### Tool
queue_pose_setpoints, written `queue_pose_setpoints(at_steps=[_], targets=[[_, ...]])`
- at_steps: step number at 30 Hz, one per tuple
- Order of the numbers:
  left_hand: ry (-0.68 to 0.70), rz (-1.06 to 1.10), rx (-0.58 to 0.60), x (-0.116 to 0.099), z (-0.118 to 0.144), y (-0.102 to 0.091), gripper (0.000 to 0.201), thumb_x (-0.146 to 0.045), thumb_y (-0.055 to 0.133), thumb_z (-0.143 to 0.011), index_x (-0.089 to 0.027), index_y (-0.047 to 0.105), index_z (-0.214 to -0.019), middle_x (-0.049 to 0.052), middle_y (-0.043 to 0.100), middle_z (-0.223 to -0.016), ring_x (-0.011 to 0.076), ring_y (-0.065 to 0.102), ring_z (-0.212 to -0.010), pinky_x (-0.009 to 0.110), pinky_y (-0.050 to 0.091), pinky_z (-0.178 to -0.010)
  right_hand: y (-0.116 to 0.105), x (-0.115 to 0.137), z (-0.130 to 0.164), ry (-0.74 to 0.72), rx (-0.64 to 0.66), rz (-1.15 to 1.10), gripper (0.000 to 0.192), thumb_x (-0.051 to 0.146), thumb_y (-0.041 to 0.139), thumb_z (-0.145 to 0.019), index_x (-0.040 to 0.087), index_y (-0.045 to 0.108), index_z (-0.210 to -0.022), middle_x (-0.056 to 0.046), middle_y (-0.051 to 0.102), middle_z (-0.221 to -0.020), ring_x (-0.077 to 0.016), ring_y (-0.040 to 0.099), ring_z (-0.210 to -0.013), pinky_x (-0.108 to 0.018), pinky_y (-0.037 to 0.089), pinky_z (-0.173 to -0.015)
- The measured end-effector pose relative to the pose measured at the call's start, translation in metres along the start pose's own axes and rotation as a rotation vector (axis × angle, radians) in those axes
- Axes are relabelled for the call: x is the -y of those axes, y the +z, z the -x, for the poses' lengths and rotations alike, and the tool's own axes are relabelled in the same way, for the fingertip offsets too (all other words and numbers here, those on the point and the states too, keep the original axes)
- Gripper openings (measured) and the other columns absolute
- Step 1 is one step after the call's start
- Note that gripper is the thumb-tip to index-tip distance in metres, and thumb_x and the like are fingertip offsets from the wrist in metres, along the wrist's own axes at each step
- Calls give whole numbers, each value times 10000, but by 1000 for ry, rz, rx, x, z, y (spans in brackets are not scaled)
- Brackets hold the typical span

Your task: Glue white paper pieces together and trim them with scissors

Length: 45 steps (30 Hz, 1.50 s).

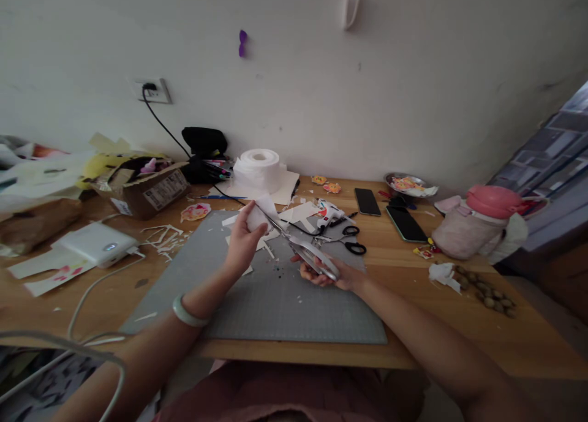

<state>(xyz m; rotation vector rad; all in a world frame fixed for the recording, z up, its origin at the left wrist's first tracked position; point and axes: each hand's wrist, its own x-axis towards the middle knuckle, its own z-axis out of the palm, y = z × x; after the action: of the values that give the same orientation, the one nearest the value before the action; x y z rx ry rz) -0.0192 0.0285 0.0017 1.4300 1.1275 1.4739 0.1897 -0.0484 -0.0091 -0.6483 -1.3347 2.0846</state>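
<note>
My left hand point(245, 241) pinches a piece of white paper point(265, 206) above the cutting mat. Fingers of my right hand point(321, 272) are wrapped round the handles of a pair of grey scissors point(305, 250). The scissors' blades point up and left and meet the paper beside my left thumb. Below both hands lies the grey cutting mat point(294, 312), with paper scraps on it. A second pair of scissors with black handles point(354, 248) rests at the mat's right side, near a white glue gun point(331, 212).
A paper roll point(257, 169) stands by the wall, right of a cardboard box point(147, 189). At left lies a white power bank point(101, 244) with a cable. Two phones point(407, 223), a metal bowl point(408, 183), a pink-lidded bottle point(478, 223) and a beaded strand point(489, 293) are at right.
</note>
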Motion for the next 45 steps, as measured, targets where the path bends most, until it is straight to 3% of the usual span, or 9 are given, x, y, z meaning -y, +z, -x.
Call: queue_pose_setpoints(at_steps=[4,10,14,33,41,45], targets=[[37,-22,12,4,0,0,667,-222,650,-674,-242,457,-1313,94,504,-1315,264,523,-1137,430,451,-949,4,2,2,-9,-14,0,538,543,621,-726,189,545,-1125,38,468,-707,-15,234,-442,-171,108,-379],[14,-26,11,6,-1,-1,678,-208,653,-665,-229,455,-1313,102,484,-1347,280,484,-1194,455,411,-990,1,1,-1,30,-23,7,378,332,641,-757,193,534,-1092,83,377,-627,-25,198,-446,-180,124,-399],[19,-39,10,6,-1,-1,671,-204,646,-673,-220,453,-1314,106,495,-1331,277,499,-1176,457,408,-991,2,5,-1,44,-10,-6,350,308,643,-747,195,536,-1060,100,320,-592,-26,200,-430,-185,119,-395],[12,-25,-6,0,1,-1,646,-198,645,-659,-218,478,-1283,102,522,-1291,273,505,-1163,428,422,-973,10,7,0,9,-91,173,412,245,692,-684,190,507,-1047,42,456,-732,-17,314,-464,-161,208,-372],[-61,4,0,-3,-1,0,661,-193,648,-639,-217,487,-1279,95,544,-1251,262,525,-1124,410,437,-952,1,5,1,1,-21,17,435,409,712,-686,189,553,-1025,66,412,-665,-12,235,-444,-153,136,-373],[-124,50,21,-7,-4,-1,692,-160,645,-596,-200,500,-1271,83,585,-1152,222,574,-988,362,484,-863,-2,4,2,-4,-2,0,515,484,672,-710,188,537,-1109,52,434,-692,-9,221,-452,-151,109,-382]])
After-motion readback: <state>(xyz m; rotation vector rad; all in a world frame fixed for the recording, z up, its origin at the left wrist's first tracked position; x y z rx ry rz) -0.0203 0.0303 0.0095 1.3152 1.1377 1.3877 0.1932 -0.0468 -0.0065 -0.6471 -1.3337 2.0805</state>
